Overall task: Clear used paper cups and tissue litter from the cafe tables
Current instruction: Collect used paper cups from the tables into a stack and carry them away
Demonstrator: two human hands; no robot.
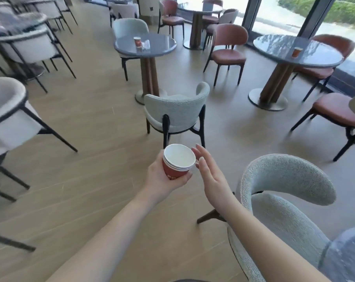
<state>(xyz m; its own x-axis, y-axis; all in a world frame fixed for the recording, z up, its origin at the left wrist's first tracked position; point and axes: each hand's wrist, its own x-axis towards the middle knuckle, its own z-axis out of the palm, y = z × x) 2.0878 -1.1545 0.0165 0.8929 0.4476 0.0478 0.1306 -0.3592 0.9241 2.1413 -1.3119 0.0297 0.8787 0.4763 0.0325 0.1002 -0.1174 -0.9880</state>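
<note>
While gripped by the left hand (pixel 162 178), stacked cups (pixel 177 162) just beside the spread right hand (pixel 209 171).

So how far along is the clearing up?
Partway. Done: several cups are nested in the stack of red cups held by the left hand; the right hand is open beside it. Left: a cup and tissue on the middle table, and another cup on the right table.

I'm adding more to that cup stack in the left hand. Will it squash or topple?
The nested cups are thin paper, so probably light and crushable under a hard squeeze. Nesting likely stiffens them. The left hand wraps the base, so toppling seems unlikely.
</note>
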